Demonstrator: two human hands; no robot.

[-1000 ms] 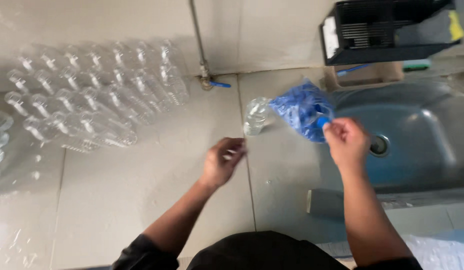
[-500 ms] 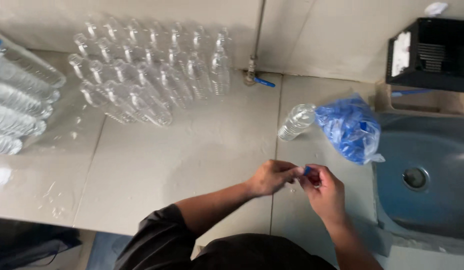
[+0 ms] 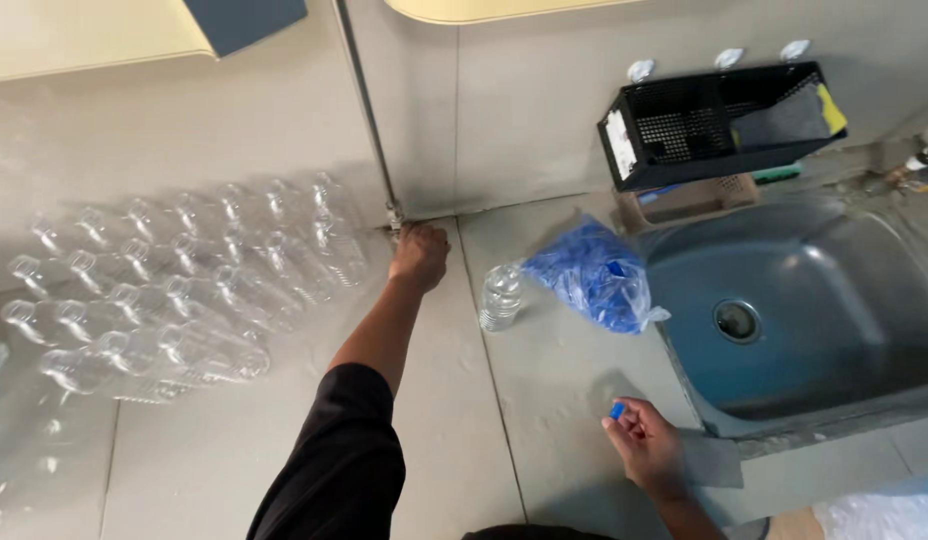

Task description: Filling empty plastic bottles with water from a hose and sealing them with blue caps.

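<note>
Head view: left hand (image 3: pixel 419 256) is reaching across the counter (image 3: pixel 424 420) to the foot of the thin pipe (image 3: pixel 369 130) at the back wall, fingers curled down over the fitting there. Can't tell whether it's gripping the fitting or just touching it.

Right hand (image 3: pixel 646 447) is hovering near the front edge beside the sink (image 3: pixel 784 320), pinching a small blue cap (image 3: pixel 616 410) between thumb and fingertips, kept up off the surface, probably so it's ready to use.

One clear bottle (image 3: pixel 500 296) is standing upright mid-counter, looks uncapped, just beside a clear bag of blue caps (image 3: pixel 592 275) that is lying at the sink's rim, within the right hand's reach.

Stack of empty bottles (image 3: pixel 174 290) is lying on its side in rows at the left against the wall, well apart from the single one.

Black basket (image 3: pixel 714 125) is hanging on the wall above the sink, with a sponge in it.
</note>
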